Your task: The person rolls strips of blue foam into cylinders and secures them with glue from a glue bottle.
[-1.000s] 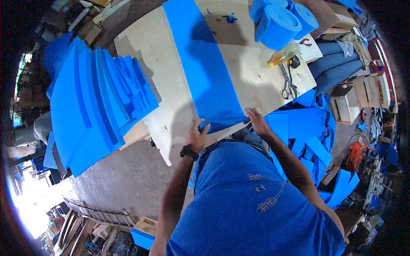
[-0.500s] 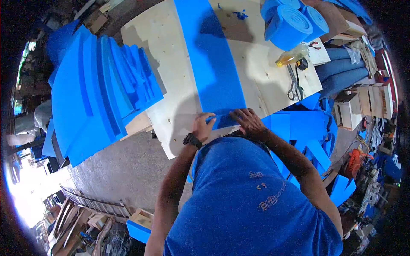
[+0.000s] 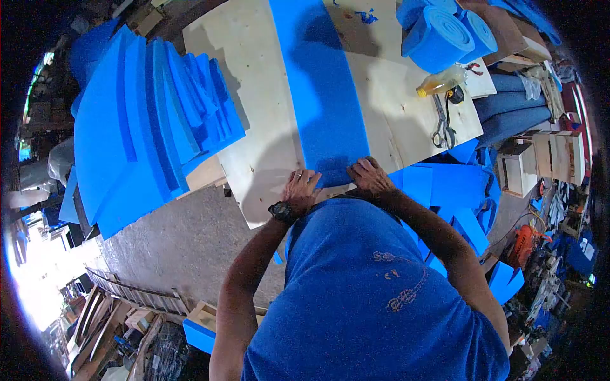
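Along the table [image 3: 254, 95], a long blue foam strip [image 3: 327, 105], laid flat for most of its length. Long axis running from the middle of the table's near edge away toward the far edge and out of view at the top. Near end right at that near edge, apparently folded or rolled over across its width, and caught between left hand [image 3: 298, 192] and right hand [image 3: 373, 179].

Left hand at the strip's near left corner, right hand at its near right corner: both touching, about equally near, with the rest of the foam straight ahead of the fingers [image 3: 360, 168]. Fingers bent and close together on both sides, lying against the foam; whether pinching or only pressing, impossible to tell.

Well apart from both hands, near the table's right corner on the near side, scissors [image 3: 441, 130] beside a tape measure [image 3: 455, 94], with a bottle [image 3: 441, 81] lying just beyond. Farther off toward the right edge, rolls of blue foam [image 3: 441, 41].
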### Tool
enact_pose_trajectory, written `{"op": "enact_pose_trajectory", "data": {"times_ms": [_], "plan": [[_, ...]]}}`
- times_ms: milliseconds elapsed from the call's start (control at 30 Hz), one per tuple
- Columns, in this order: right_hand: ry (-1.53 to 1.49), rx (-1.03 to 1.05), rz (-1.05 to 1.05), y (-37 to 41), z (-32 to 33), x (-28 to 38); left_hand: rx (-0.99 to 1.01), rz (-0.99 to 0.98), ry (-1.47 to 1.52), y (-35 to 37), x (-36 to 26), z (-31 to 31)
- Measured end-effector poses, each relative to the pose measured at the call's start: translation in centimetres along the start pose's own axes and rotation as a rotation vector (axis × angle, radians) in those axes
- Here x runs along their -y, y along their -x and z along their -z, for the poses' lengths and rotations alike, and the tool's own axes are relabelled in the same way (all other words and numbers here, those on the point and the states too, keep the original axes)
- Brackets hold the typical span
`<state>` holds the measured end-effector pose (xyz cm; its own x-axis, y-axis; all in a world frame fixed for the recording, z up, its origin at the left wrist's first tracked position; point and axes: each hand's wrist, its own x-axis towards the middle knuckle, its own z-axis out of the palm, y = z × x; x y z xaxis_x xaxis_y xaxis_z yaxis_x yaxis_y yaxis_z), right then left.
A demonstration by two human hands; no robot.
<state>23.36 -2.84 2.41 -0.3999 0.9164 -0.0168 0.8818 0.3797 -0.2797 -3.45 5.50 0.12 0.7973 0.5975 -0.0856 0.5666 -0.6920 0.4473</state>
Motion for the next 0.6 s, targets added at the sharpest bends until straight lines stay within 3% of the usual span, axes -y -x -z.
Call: {"op": "enact_pose_trajectory", "data": {"times_ms": [100, 200, 300, 500, 600], "plan": [[-0.073, 0.146, -0.044, -0.3, 0.1, -0.9, -0.006, -0.015, 0.100, -0.6, 1.2, 0.2], [-0.174, -0.064, -0.056, 0.0, -1.2, -1.4, -0.059, 0.031, 0.191, -1.7, 1.8, 1.1], [-0.085, -0.190, -0.055, -1.1, -0.4, -2.0, 0.063, 0.293, 0.355, -3.7, 1.7, 2.3], [0.036, -0.224, 0.008, -3.7, -0.5, -2.4, -0.041, 0.495, 0.421, -5.7, 2.4, 0.5], [-0.093, -0.135, -0.035, -3.5, -0.6, -0.7, -0.108, 0.573, 0.354, -6.3, 1.9, 0.6]]}}
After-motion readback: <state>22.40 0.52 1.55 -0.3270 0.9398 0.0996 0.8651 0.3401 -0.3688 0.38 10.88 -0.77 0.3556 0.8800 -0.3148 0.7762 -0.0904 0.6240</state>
